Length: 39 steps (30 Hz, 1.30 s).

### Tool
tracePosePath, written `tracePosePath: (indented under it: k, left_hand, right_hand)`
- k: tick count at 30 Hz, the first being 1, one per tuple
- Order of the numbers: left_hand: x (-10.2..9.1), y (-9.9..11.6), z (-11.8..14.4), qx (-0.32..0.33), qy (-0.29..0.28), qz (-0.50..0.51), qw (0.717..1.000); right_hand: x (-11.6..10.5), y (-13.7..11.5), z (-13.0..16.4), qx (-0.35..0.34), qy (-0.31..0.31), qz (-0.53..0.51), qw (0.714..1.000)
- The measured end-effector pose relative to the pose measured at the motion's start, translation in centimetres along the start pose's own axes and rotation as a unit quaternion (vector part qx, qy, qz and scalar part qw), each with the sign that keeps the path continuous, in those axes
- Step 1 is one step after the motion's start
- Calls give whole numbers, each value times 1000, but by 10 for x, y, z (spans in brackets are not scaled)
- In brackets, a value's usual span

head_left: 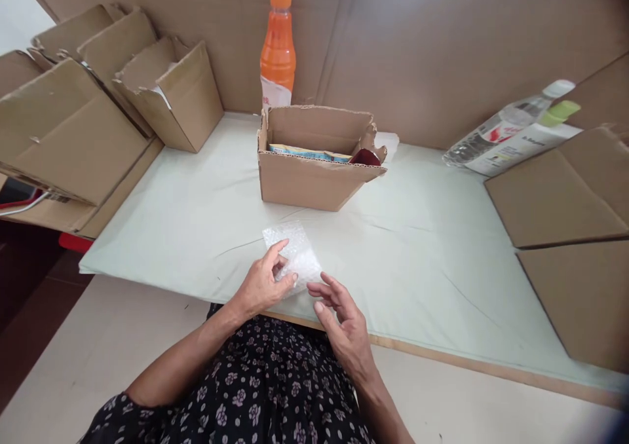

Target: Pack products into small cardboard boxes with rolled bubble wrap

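A small sheet of bubble wrap (293,255) lies on the pale green table cover (196,221) near the front edge. My left hand (263,281) pinches its near left edge between thumb and fingers. My right hand (341,319) hovers with fingers apart, its fingertips touching the sheet's near right corner. Behind the sheet stands an open cardboard box (314,169) with flat packets and a dark red item inside.
An orange drink bottle (278,48) stands behind the box against the cardboard wall. Several folded cartons (98,90) are stacked at the left. Two plastic bottles (515,133) lie at the right, above flat cardboard sheets (565,202).
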<state>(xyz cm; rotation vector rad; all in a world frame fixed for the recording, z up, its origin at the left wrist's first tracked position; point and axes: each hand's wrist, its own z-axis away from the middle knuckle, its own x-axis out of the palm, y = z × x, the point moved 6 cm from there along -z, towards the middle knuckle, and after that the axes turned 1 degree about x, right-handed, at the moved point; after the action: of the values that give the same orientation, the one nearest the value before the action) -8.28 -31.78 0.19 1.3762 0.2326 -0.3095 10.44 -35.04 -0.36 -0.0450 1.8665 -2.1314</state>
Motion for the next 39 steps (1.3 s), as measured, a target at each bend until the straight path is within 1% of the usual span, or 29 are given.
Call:
tracePosePath:
  k: [3, 5, 6, 8, 11, 12, 14, 17, 19, 21, 23, 25, 26, 27, 29, 31, 32, 33, 35, 37, 38, 39]
  left_hand:
    - [-4, 1, -7, -7, -22, 48, 999]
    - [-7, 0, -9, -12, -22, 43, 999]
    - [-8, -2, -11, -13, -13, 18, 1000]
    - [-9, -5, -13, -16, 7, -63, 998]
    - [-7, -9, -17, -13, 22, -188, 982]
    - [-6, -9, -18, -9, 27, -221, 975]
    - [-5, -9, -19, 0, 36, -274, 961]
    - [-4, -8, -20, 4, 35, -313, 949]
    - [-2, -9, -21, 7, 27, -318, 948]
    - [-2, -10, -21, 23, 35, -319, 947]
    - [-7, -6, -17, 60, 76, -312, 945]
    - [-15, 2, -6, 117, 131, -284, 943]
    - [-19, 7, 2, 147, 145, -262, 943]
    - [-20, 10, 10, 176, 143, -239, 944]
    - [-19, 16, 24, 220, 101, -201, 949]
    - [-12, 15, 32, 230, 54, -187, 953]
    - [-10, 12, 32, 223, 47, -188, 955]
    - [-8, 8, 30, 212, 52, -190, 957]
    - [-7, 0, 21, 193, 82, -200, 957]
    - [-5, -6, 12, 195, 108, -220, 950]
    - [-4, -7, 8, 201, 116, -235, 944]
    - [-4, -8, 4, 206, 121, -251, 938]
  right_hand:
    - [3, 6, -1, -13, 10, 50, 999]
    - [6, 11, -4, -15, 9, 72, 997]
    - [8, 12, -5, -15, 8, 84, 996]
    - [9, 15, -8, -15, 5, 104, 994]
    - [8, 12, -8, -26, -2, 126, 992]
    - [7, 9, -7, -40, -5, 135, 990]
    - [2, -1, -5, -90, -9, 163, 983]
    - [-5, -19, -4, -193, -19, 224, 955]
    - [-6, -24, -10, -242, -39, 285, 927]
    - [-3, -22, -22, -266, -65, 358, 893]
    - [2, -16, -35, -278, -90, 418, 860]
    - [6, -14, -44, -292, -107, 443, 841]
    - [8, -15, -46, -297, -115, 444, 838]
    - [9, -17, -48, -298, -121, 439, 839]
    - [10, -23, -50, -287, -139, 427, 846]
    - [11, -27, -52, -261, -160, 421, 854]
    - [10, -29, -53, -249, -161, 419, 858]
    - [9, -32, -53, -244, -148, 418, 862]
    - [5, -38, -51, -258, -82, 421, 866]
    - [2, -45, -44, -295, 0, 425, 856]
    - [2, -45, -39, -312, 21, 430, 847]
    - [5, -44, -36, -324, 23, 438, 838]
